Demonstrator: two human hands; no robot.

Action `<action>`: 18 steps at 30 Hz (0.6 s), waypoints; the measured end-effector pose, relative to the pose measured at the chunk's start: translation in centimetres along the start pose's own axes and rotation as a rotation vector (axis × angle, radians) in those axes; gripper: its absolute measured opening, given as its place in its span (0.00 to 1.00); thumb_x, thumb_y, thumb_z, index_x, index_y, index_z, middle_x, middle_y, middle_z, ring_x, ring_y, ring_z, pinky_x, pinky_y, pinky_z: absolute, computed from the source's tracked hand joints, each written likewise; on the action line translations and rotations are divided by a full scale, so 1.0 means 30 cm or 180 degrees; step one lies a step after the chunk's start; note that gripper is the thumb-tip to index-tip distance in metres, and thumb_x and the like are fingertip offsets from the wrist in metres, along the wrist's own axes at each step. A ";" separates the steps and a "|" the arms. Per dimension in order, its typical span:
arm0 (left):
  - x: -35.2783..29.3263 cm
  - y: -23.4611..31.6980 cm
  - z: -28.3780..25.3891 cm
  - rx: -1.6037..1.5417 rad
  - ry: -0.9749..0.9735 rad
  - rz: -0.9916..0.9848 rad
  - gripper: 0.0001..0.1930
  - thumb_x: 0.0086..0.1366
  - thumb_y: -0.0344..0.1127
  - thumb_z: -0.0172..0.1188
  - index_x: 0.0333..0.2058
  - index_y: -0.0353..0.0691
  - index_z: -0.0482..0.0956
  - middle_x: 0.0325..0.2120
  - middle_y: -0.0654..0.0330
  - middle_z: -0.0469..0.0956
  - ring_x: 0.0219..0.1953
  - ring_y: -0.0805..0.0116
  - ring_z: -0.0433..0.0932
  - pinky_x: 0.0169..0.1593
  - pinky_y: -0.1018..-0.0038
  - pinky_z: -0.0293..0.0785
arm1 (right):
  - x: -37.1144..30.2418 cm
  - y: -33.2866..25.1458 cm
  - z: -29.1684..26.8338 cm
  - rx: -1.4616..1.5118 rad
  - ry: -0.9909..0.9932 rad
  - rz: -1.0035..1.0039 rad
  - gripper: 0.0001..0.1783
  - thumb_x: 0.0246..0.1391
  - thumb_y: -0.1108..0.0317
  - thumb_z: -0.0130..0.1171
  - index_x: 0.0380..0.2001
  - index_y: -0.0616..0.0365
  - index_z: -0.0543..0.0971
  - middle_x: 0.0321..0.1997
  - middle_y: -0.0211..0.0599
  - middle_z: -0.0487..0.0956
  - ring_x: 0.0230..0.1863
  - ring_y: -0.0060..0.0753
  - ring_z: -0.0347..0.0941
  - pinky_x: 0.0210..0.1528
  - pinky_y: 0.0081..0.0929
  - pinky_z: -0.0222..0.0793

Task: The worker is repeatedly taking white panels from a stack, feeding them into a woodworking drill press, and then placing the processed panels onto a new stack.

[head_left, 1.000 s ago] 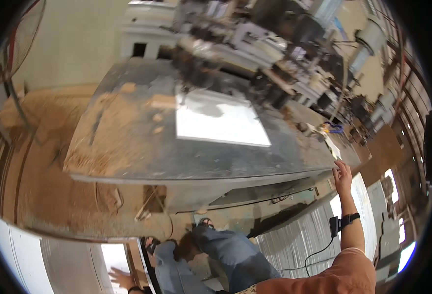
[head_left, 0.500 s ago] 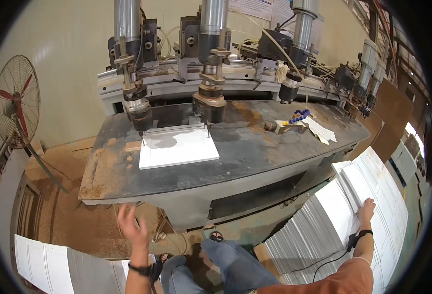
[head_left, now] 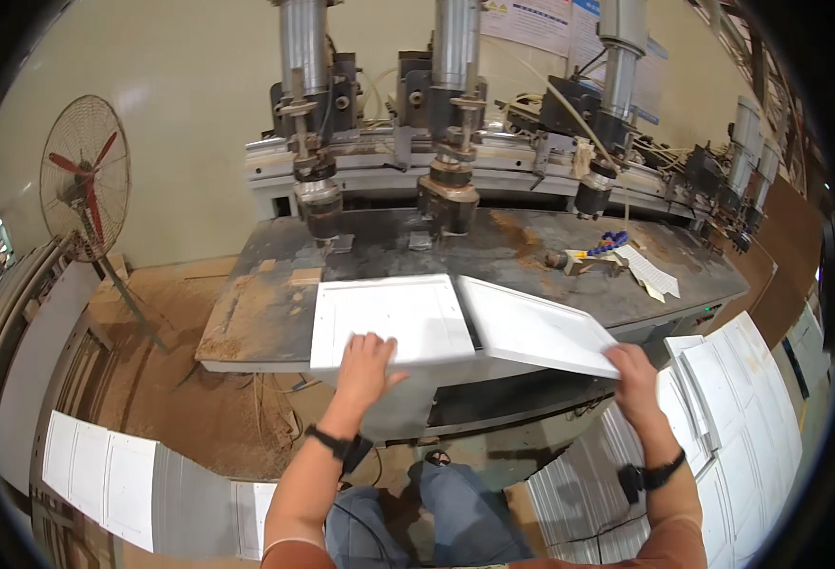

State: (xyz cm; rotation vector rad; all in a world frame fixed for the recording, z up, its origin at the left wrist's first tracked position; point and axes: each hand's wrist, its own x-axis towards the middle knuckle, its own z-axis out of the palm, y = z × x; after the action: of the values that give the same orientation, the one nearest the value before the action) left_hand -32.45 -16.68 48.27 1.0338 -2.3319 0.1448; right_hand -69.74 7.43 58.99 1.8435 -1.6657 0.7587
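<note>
Two white rectangular panels are at the front of the machine table. The left panel (head_left: 389, 308), with a grooved border and small holes, juts past the table's front edge. My left hand (head_left: 368, 368) is closed on its near edge, fingers on top and thumb at the rim. My right hand (head_left: 634, 379) grips the right corner of a second white panel (head_left: 536, 327), which is tilted, its left end close beside the first panel. The fingers under that corner are partly hidden. Above the table stand two drill heads (head_left: 321, 204) (head_left: 451, 194), behind the left panel.
Sawdust and wood bits lie on the dark table (head_left: 342, 256), along with a paper sheet (head_left: 647, 275) and a blue coiled hose (head_left: 610, 242). Stacked white panels stand at right (head_left: 740, 379) and lower left (head_left: 105, 474). A fan (head_left: 86, 180) is at far left.
The left panel has come toward me from under the drill heads, and my left hand now holds it. My right hand has brought a second panel from the right stack to the table.
</note>
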 end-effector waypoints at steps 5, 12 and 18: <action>-0.478 -0.014 -0.203 0.0321 0.0542 0.0296 0.24 0.44 0.27 0.59 0.45 0.43 0.80 0.28 0.63 0.71 0.34 0.62 0.73 0.36 0.70 0.72 | 0.280 -0.201 0.420 0.0390 -0.0601 -0.0492 0.17 0.44 0.76 0.57 0.42 0.53 0.76 0.44 0.36 0.77 0.47 0.45 0.73 0.49 0.36 0.71; -1.203 -0.014 -0.267 0.0013 0.0297 -0.1464 0.27 0.42 0.25 0.63 0.47 0.44 0.81 0.33 0.59 0.75 0.35 0.55 0.74 0.39 0.64 0.72 | 0.457 -0.228 0.835 0.0712 -0.1579 -0.0698 0.30 0.53 0.53 0.62 0.56 0.56 0.73 0.62 0.46 0.70 0.64 0.51 0.63 0.64 0.40 0.61; -1.665 -0.022 -0.069 0.0291 -0.0095 -0.3056 0.26 0.44 0.23 0.63 0.47 0.42 0.78 0.38 0.53 0.75 0.42 0.49 0.72 0.45 0.57 0.70 | 0.555 -0.245 1.002 0.0392 -0.1591 -0.0828 0.27 0.58 0.60 0.57 0.60 0.57 0.70 0.64 0.47 0.69 0.67 0.49 0.60 0.68 0.39 0.56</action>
State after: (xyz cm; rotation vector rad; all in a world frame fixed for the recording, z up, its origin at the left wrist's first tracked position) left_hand -4.43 15.77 22.55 2.0674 -1.6239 -0.1429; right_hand -59.51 -24.91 49.81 2.4250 -1.6364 0.3082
